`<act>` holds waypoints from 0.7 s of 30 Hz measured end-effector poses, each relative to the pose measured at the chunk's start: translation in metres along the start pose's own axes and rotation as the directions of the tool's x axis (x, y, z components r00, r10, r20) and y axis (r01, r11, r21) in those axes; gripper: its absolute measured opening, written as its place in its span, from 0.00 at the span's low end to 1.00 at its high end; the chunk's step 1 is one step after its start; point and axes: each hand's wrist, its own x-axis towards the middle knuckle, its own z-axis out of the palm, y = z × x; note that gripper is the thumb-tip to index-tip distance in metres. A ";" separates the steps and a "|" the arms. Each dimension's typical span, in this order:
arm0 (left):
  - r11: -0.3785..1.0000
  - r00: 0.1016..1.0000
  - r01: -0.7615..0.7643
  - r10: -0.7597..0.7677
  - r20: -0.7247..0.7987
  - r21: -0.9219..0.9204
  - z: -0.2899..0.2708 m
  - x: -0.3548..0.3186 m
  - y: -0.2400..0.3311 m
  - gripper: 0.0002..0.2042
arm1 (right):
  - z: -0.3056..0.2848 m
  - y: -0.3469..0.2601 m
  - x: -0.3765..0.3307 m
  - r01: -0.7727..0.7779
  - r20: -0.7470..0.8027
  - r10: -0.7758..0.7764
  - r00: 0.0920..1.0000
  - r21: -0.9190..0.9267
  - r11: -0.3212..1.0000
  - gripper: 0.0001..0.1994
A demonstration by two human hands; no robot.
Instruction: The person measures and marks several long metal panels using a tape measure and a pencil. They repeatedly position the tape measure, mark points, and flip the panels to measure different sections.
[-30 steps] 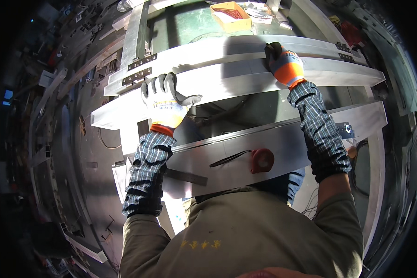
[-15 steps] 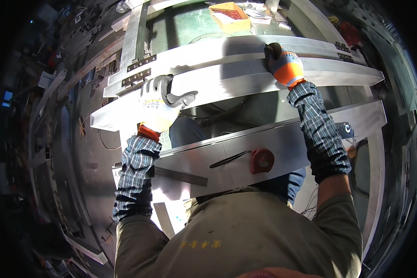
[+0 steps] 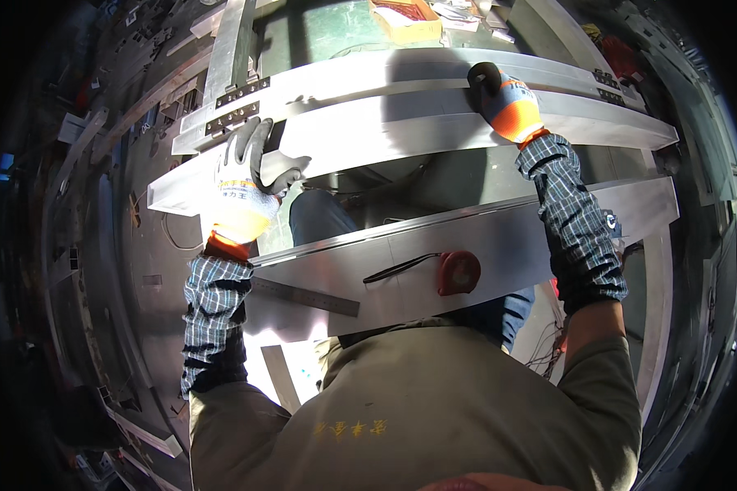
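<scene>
Two long silvery metal beams lie side by side across the supports: a near beam and a far beam. My left hand, in a white and grey glove with an orange cuff, lies on the near beam toward its left end. Its fingers are stretched out and the thumb stands apart. Farther right, my right hand, gloved alike, has its fingers curled over the near beam's upper edge, in the gap between the beams. Black hinge-like strips with screws sit near the beams' left ends.
A wide metal profile crosses closer to my body. On it rest a red tape measure with a black strap and a steel ruler. A yellow box stands beyond the beams. Metal lengths crowd the left floor.
My left hand has slid left along the near beam, and its bent fingers have straightened. My right hand keeps its place on the beam. The whole view has shifted slightly.
</scene>
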 end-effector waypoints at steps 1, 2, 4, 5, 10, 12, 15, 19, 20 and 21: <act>0.998 1.000 -0.010 0.009 -0.026 -0.063 -0.015 -0.014 -0.007 0.45 | 0.000 -0.012 0.000 -0.035 0.009 0.035 0.999 -0.004 0.999 0.10; 0.979 0.984 0.156 -0.142 0.107 -0.134 -0.034 -0.033 -0.008 0.43 | 0.000 -0.015 0.000 -0.047 0.025 0.047 0.999 -0.026 0.999 0.10; 0.952 0.928 0.282 -0.239 0.286 -0.117 -0.065 -0.069 -0.010 0.45 | 0.004 0.004 0.000 -0.025 0.027 0.025 0.999 -0.015 1.000 0.10; 0.943 0.893 0.318 -0.264 0.364 -0.096 -0.079 -0.089 -0.014 0.47 | 0.004 0.021 0.004 0.006 -0.003 -0.006 1.000 0.020 1.000 0.09; 0.965 0.857 0.253 -0.257 0.447 0.071 -0.098 -0.194 0.007 0.48 | -0.033 -0.015 -0.013 0.329 -0.167 -0.299 0.939 0.196 0.924 0.14; 0.966 0.926 0.254 -0.227 0.300 -0.054 -0.094 -0.205 0.028 0.46 | -0.061 -0.053 -0.050 0.396 -0.196 -0.346 0.918 0.381 0.835 0.17; 0.972 0.878 0.221 -0.232 0.419 0.075 -0.092 -0.176 0.067 0.47 | -0.095 -0.113 -0.125 0.140 0.205 -0.248 0.947 0.433 0.891 0.19; 0.983 0.763 0.167 -0.175 0.623 0.072 -0.072 -0.179 0.044 0.42 | -0.089 -0.107 -0.176 0.165 0.337 -0.322 0.885 0.420 0.893 0.29; 0.986 0.798 0.145 -0.163 0.580 0.078 -0.080 -0.177 0.047 0.41 | -0.092 -0.104 -0.183 0.101 0.370 -0.293 0.882 0.459 0.883 0.31; 0.986 0.850 0.160 -0.166 0.500 0.055 -0.082 -0.178 0.050 0.39 | -0.098 -0.113 -0.184 0.075 0.399 -0.291 0.870 0.475 0.877 0.34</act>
